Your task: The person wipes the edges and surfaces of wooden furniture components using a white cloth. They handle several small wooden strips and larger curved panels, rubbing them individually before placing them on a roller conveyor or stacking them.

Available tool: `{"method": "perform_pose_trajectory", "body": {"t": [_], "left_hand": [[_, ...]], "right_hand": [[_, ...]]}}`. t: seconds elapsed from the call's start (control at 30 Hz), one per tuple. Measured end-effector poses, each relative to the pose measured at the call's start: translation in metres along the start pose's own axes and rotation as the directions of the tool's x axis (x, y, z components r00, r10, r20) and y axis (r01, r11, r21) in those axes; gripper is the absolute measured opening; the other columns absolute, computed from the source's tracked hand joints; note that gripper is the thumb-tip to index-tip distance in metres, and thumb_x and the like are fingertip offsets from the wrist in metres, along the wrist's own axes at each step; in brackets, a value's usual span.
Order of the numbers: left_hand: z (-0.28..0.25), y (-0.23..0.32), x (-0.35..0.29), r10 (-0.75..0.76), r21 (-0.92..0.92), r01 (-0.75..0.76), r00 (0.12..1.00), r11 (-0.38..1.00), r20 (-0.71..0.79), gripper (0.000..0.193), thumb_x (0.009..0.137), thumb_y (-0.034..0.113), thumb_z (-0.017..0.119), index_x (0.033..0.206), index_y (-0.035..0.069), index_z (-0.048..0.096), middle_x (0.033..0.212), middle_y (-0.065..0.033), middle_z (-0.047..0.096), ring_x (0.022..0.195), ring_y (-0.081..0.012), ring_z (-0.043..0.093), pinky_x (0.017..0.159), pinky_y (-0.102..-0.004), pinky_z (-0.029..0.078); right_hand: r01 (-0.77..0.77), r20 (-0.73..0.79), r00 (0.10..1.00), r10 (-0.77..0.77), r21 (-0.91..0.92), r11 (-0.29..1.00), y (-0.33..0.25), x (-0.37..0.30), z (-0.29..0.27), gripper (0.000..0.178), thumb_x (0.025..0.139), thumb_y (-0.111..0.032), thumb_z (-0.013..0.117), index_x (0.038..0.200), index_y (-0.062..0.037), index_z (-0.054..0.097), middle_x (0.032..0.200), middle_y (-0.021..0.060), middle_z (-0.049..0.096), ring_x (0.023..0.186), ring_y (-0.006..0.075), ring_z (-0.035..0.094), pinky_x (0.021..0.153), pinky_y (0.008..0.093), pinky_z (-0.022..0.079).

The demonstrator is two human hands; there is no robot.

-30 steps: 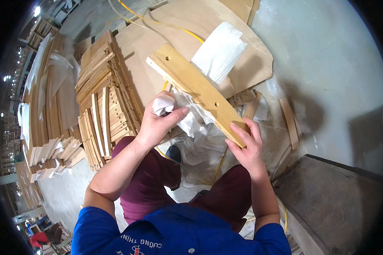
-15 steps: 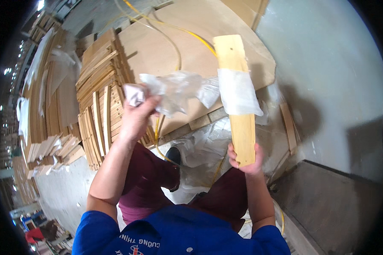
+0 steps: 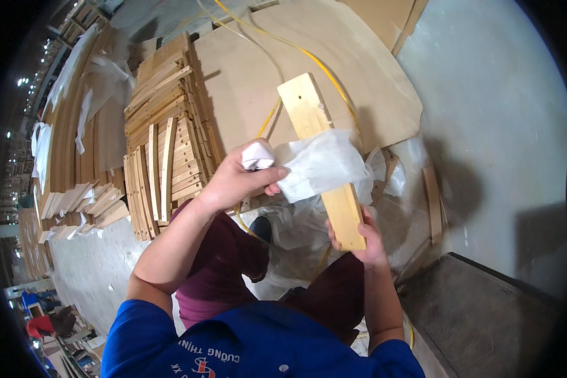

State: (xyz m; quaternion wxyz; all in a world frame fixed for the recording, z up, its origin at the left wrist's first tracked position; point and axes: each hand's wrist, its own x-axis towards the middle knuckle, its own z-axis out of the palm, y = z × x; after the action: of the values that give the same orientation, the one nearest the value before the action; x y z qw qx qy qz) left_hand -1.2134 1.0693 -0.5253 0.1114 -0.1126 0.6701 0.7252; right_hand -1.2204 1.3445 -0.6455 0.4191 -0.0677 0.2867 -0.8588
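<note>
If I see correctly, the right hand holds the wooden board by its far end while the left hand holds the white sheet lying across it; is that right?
Not quite: the head view shows the right hand holding the wooden board by its near end, not the far one. The left hand does hold the white sheet lying across the board.

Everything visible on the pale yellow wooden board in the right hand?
The pale yellow, flat wooden board has a small dark hole near its far end and a dark spot near the other. It slants, far end leftward and over a flat beige panel. The right hand holds the near end; a thin white sheet, pinched by the left hand, crosses and hides its middle.
</note>
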Motion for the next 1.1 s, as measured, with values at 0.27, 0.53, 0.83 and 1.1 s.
{"method": "perform_pose_trajectory", "body": {"t": [0.27,0.53,0.83,1.1], "left_hand": [[-0.010,0.009,-0.029,-0.195,0.394,-0.010,0.857,0.919,0.477,0.018,0.076,0.010,0.069,0.081,0.004,0.053,0.072,-0.0043,0.061,0.061,-0.0117,0.059,0.057,-0.0253,0.046],[0.011,-0.018,-0.028,-0.174,0.719,-0.317,0.837,0.619,0.519,0.022,0.067,0.002,0.064,0.087,0.001,0.054,0.121,-0.0134,0.049,0.095,-0.0286,0.056,0.078,-0.0353,0.044],[-0.005,-0.012,-0.029,0.028,0.535,-0.128,0.981,0.835,0.191,0.026,0.069,0.006,0.073,0.070,0.005,0.047,0.085,-0.0109,0.060,0.076,-0.0187,0.058,0.066,-0.0299,0.047],[-0.015,-0.024,-0.026,0.020,0.544,-0.018,1.000,0.839,0.002,0.029,0.073,0.010,0.071,0.070,0.006,0.043,0.081,-0.0090,0.056,0.073,-0.0148,0.051,0.065,-0.0265,0.042]], "right_hand": [[0.004,-0.296,0.724,-0.623,-0.901,0.433,-0.001,0.023,-0.080,0.048,0.075,-0.002,0.067,0.121,-0.0005,0.051,0.109,0.0120,0.058,0.102,0.0184,0.055,0.087,0.0289,0.044],[-0.241,-0.055,0.541,-0.839,-0.966,-0.092,-0.101,0.084,-0.154,0.040,0.083,-0.023,0.060,0.118,-0.0052,0.052,0.106,0.0201,0.056,0.102,0.0319,0.054,0.089,0.0369,0.042],[-0.797,-0.359,0.350,-0.865,-0.599,-0.073,0.005,-0.064,-0.269,0.031,0.077,-0.022,0.059,0.105,-0.0096,0.054,0.106,0.0158,0.056,0.096,0.0336,0.055,0.081,0.0435,0.044],[-0.998,-0.700,-0.055,-0.712,0.019,0.059,-0.077,-0.128,-0.336,0.073,0.078,-0.033,0.061,0.138,-0.0140,0.024,0.138,0.0120,0.031,0.124,0.0340,0.033,0.097,0.0565,0.028]]}}
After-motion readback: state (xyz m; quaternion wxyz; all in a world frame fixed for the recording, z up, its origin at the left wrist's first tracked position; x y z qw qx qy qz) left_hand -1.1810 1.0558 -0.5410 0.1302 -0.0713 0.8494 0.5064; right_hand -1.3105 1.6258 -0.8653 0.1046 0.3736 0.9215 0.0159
